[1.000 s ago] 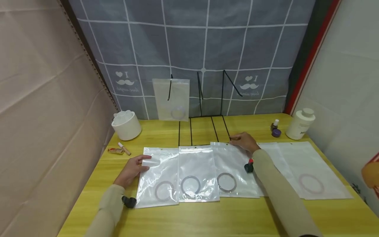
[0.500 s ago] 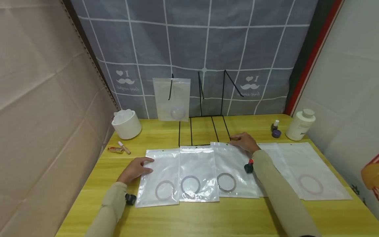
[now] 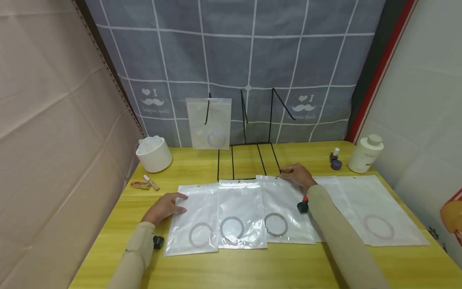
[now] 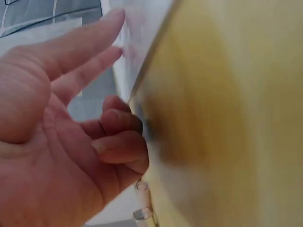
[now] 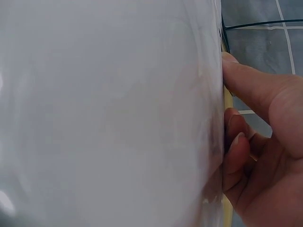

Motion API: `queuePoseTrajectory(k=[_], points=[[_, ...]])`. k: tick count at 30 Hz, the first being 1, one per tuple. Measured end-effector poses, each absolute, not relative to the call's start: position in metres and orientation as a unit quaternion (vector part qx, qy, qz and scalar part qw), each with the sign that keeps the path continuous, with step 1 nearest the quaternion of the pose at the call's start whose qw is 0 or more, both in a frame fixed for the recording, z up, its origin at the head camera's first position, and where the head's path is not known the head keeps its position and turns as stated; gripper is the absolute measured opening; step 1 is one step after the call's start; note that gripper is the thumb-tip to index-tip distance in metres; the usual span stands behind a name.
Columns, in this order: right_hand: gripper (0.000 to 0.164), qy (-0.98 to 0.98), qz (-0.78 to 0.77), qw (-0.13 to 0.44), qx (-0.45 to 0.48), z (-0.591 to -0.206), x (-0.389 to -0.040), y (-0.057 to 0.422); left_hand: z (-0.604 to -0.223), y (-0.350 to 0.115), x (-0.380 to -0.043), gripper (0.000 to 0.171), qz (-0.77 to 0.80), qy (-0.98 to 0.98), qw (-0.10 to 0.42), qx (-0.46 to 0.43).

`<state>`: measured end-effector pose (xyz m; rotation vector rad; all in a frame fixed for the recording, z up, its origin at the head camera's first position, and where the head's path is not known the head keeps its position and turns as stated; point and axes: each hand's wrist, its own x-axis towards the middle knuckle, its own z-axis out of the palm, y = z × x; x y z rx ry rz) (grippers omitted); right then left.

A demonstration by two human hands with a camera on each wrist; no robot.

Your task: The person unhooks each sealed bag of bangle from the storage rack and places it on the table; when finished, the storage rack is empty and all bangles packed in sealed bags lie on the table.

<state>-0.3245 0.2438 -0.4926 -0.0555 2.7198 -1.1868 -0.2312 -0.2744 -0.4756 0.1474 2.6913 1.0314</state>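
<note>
Flat zip bags lie in a row on the yellow wood-grain table, each with a bangle-like ring showing inside. My left hand (image 3: 164, 206) rests at the left edge of the leftmost bag (image 3: 196, 202); thumb and index finger reach onto its plastic, the other fingers loosely curled in the left wrist view. The middle bag (image 3: 240, 204) overlaps beside it. At the top edge of the third bag (image 3: 276, 198) lies my right hand (image 3: 299, 175), its fingertips right at the plastic edge in the right wrist view. The third bag's ring (image 3: 276, 224) looks darker than the others.
A black wire rack (image 3: 270, 116) stands behind, one bagged ring (image 3: 208, 122) hanging on its left hook. More bags (image 3: 375, 208) lie right. A white pot (image 3: 155, 156) and small tubes (image 3: 140, 185) are left; a white bottle (image 3: 366, 154) and purple-capped jar (image 3: 336, 164) are back right.
The left hand has shifted slightly right and down, and the leftmost bag's top edge has moved a little toward the person. The right hand has stayed at the third bag.
</note>
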Motion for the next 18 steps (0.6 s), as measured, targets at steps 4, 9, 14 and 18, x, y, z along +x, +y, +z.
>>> queuePoseTrajectory(k=[4, 9, 14, 18], points=[[0.052, 0.911, -0.402, 0.092, -0.014, -0.493, -0.325, 0.245, -0.47, -0.281, -0.246, 0.037, 0.298, 0.943, 0.095, 0.113], [0.053, 0.911, -0.402, 0.092, -0.013, -0.492, -0.323, 0.246, -0.447, -0.275, -0.283, 0.028, 0.354, 0.928, 0.006, 0.116], [0.051, 0.914, -0.396, 0.08, -0.018, -0.492, -0.322, 0.246, -0.427, -0.256, -0.328, 0.029, 0.442, 0.89, -0.081, 0.078], [0.05, 0.911, -0.405, 0.076, -0.016, -0.493, -0.323, 0.243, -0.422, -0.241, -0.355, 0.032, 0.515, 0.845, -0.135, 0.048]])
